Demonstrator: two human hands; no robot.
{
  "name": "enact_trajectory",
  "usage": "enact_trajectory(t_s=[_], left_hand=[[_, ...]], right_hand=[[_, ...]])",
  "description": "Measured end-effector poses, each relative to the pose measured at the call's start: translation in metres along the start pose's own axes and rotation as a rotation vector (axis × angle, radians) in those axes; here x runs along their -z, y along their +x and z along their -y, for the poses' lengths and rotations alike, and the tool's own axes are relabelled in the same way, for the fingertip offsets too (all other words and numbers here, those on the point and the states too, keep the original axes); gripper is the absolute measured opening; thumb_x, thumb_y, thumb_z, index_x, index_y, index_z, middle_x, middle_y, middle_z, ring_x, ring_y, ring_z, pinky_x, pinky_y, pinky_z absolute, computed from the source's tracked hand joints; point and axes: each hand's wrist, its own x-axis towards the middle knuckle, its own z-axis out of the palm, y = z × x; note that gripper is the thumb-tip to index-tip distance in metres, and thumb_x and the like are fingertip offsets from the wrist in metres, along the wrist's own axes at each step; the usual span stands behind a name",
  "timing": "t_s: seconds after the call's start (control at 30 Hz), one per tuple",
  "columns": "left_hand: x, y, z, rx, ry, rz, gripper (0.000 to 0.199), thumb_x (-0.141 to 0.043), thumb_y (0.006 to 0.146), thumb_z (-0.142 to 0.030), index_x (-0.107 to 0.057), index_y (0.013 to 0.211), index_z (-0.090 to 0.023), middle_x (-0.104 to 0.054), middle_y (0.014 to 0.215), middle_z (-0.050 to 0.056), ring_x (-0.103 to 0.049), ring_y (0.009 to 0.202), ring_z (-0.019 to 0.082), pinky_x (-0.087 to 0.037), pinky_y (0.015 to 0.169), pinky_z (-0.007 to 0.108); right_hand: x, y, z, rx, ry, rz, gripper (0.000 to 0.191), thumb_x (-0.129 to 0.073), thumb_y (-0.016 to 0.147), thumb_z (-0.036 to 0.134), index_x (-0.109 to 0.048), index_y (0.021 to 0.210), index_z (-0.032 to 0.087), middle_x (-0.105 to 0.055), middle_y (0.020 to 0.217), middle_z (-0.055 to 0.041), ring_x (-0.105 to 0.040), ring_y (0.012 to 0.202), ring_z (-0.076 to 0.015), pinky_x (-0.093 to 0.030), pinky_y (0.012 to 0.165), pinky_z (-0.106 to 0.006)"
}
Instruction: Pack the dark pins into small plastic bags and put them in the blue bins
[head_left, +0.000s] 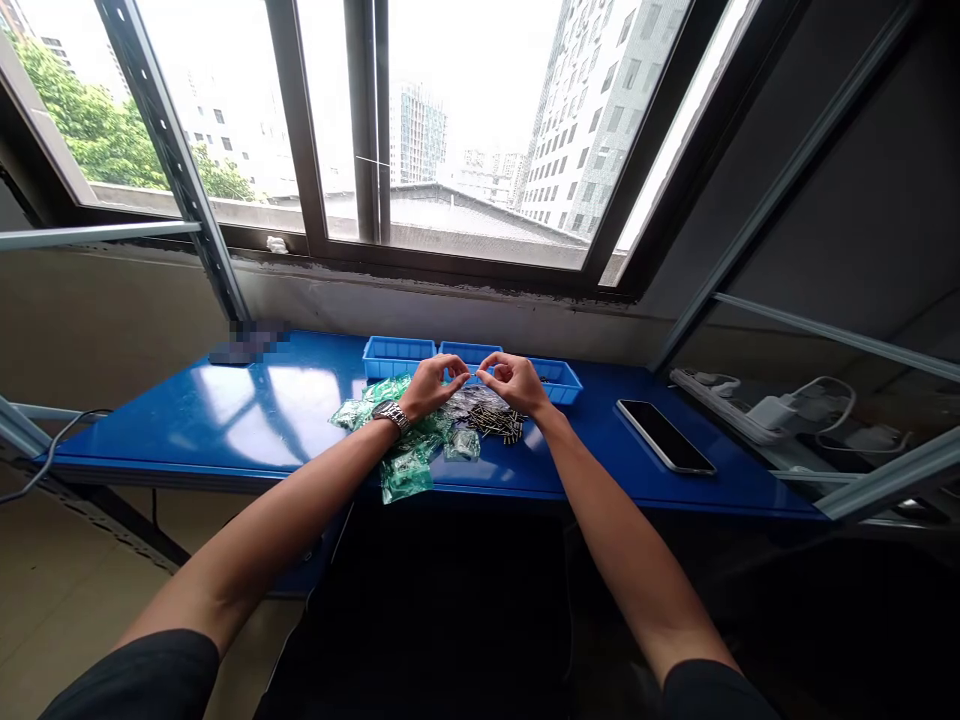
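**A:** What are the hands doing over the bench?

**B:** The left hand (431, 388) and the right hand (517, 383) are curving toward each other above the middle of the blue bench (172, 430). Both are partly closed, with thumbs and forefingers bent into pinches. I can't tell whether the fingertips (466, 375) are gripping anything, because anything there would be too small to see.

**A:** And what's lying beneath them?

**B:** Small black-and-gold pin strips (495, 425) are scattering just below the right hand, midway along the bench. They're looking light, stiff and easily bent, so I'd take hold of the black bodies, not the thin metal pins.

**A:** What about the green-tinted plastic bags (405, 472)?

**B:** They're slumping under the left wrist and reaching toward the front edge. They're looking soft and slippery, so I'd pinch them by a corner.

**A:** Can you read anything?

**B:** No. Nothing is legible on the bags, the steel wristwatch (390, 414) or the dark smartphone (664, 436) near the right end. The blue plastic trays (397, 358) lining the back edge aren't showing any readable labels either.
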Motion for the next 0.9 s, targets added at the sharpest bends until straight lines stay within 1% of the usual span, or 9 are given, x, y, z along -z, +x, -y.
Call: enact_trajectory(t_s=[0.13,0.27,0.4,0.5,0.6,0.67,0.77,0.9], left_hand=[[0.0,0.0,0.0,0.002,0.002,-0.005,0.025,-0.065,0.096,-0.042,-0.071,0.09,-0.019,-0.074,0.087,0.006,-0.061,0.078,0.018,-0.045,0.069,0.031],[0.0,0.0,-0.001,-0.007,-0.004,-0.02,0.028,-0.065,0.097,-0.045,-0.071,0.089,-0.019,-0.073,0.086,0.006,-0.062,0.079,0.019,-0.045,0.069,0.031],[0.0,0.0,-0.001,-0.012,-0.02,-0.021,0.027,-0.066,0.097,-0.044,-0.072,0.089,-0.018,-0.073,0.087,0.006,-0.062,0.08,0.019,-0.045,0.069,0.031],[0.001,0.0,-0.001,-0.005,-0.014,0.012,0.026,-0.068,0.096,-0.043,-0.074,0.089,-0.018,-0.072,0.087,0.007,-0.059,0.08,0.019,-0.045,0.068,0.031],[0.001,0.0,-0.001,0.0,-0.001,0.064,0.025,-0.068,0.095,-0.041,-0.075,0.086,-0.019,-0.072,0.086,0.007,-0.058,0.079,0.02,-0.045,0.068,0.032],[0.0,0.0,0.0,0.007,-0.009,0.078,0.026,-0.068,0.095,-0.042,-0.074,0.086,-0.019,-0.071,0.086,0.007,-0.058,0.08,0.02,-0.046,0.069,0.032],[0.0,0.0,0.0,0.013,-0.037,0.067,0.025,-0.069,0.095,-0.042,-0.075,0.088,-0.019,-0.072,0.088,0.007,-0.059,0.081,0.02,-0.046,0.07,0.032],[0.0,0.0,-0.002,0.011,-0.042,0.018,0.02,-0.069,0.095,-0.038,-0.074,0.091,-0.019,-0.073,0.091,0.007,-0.061,0.082,0.02,-0.046,0.069,0.031]], right_hand=[[-0.001,0.0,0.0,-0.008,-0.01,0.022,0.041,-0.068,0.085,0.059,-0.07,0.094,0.019,-0.042,0.055,0.0048,-0.035,0.052,-0.0129,-0.029,0.054,-0.029],[-0.002,0.001,-0.002,-0.002,0.005,0.032,0.04,-0.068,0.084,0.057,-0.07,0.093,0.018,-0.043,0.054,0.0053,-0.034,0.051,-0.0124,-0.029,0.053,-0.028],[-0.003,0.001,-0.001,0.016,0.01,0.023,0.035,-0.068,0.084,0.053,-0.069,0.092,0.019,-0.042,0.055,0.0056,-0.034,0.051,-0.0119,-0.028,0.053,-0.028],[-0.006,0.0,0.002,0.029,-0.008,-0.005,0.033,-0.068,0.084,0.051,-0.068,0.092,0.019,-0.042,0.056,0.0054,-0.034,0.052,-0.0119,-0.028,0.053,-0.027],[-0.009,-0.001,0.003,0.043,-0.041,-0.005,0.032,-0.067,0.085,0.05,-0.068,0.093,0.019,-0.043,0.057,0.0053,-0.035,0.052,-0.0121,-0.029,0.054,-0.027],[-0.01,-0.001,0.003,0.072,-0.052,-0.008,0.03,-0.066,0.086,0.048,-0.068,0.093,0.019,-0.043,0.056,0.0054,-0.035,0.051,-0.012,-0.029,0.054,-0.027],[-0.01,-0.001,0.003,0.1,-0.054,-0.03,0.029,-0.066,0.087,0.047,-0.068,0.092,0.019,-0.043,0.055,0.006,-0.035,0.05,-0.0115,-0.029,0.054,-0.027],[-0.008,0.0,0.002,0.073,-0.053,-0.064,0.026,-0.067,0.086,0.044,-0.068,0.091,0.018,-0.042,0.054,0.0064,-0.034,0.051,-0.0112,-0.03,0.054,-0.027]])
